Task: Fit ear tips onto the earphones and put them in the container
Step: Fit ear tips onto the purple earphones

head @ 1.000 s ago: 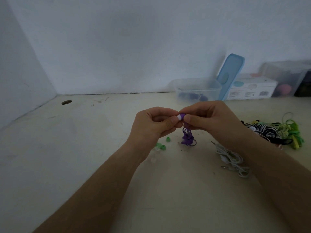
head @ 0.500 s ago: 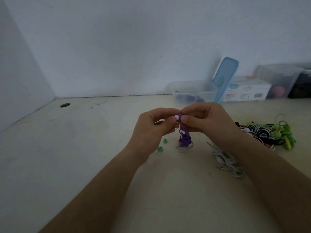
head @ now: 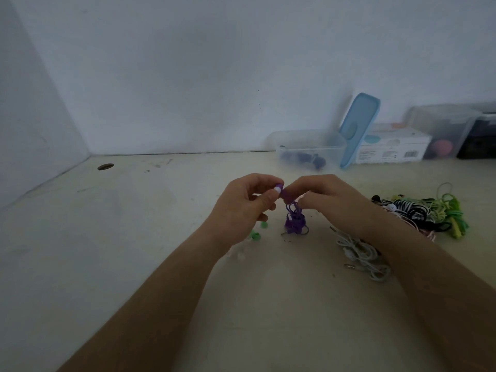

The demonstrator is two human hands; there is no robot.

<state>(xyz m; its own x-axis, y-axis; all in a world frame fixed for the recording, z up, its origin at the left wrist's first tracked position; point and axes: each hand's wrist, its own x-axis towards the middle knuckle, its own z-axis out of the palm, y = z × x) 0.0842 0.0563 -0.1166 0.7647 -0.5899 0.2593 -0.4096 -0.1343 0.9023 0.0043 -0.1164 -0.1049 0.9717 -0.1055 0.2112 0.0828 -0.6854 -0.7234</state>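
Observation:
My left hand (head: 243, 208) pinches a white ear tip (head: 278, 188) at the end of a purple earphone (head: 286, 196). My right hand (head: 326, 201) holds the purple earphone from the other side. Its bundled purple cable (head: 295, 221) hangs from my fingers down to the table. Loose green ear tips (head: 256, 234) lie on the table under my left hand. A clear container (head: 308, 147) with dark earphones inside stands at the back, its blue lid (head: 358, 127) leaning beside it.
White earphones (head: 359, 255) lie coiled by my right forearm. A pile of black, striped and green earphones (head: 426, 210) sits at the right. A white box (head: 391, 146) and other clear bins (head: 445, 127) line the back wall. A round hole (head: 105, 166) is in the table's far left.
My hands have drifted slightly apart, so more of the purple earphone and its cable shows between them. The white tip stays at my left fingertips.

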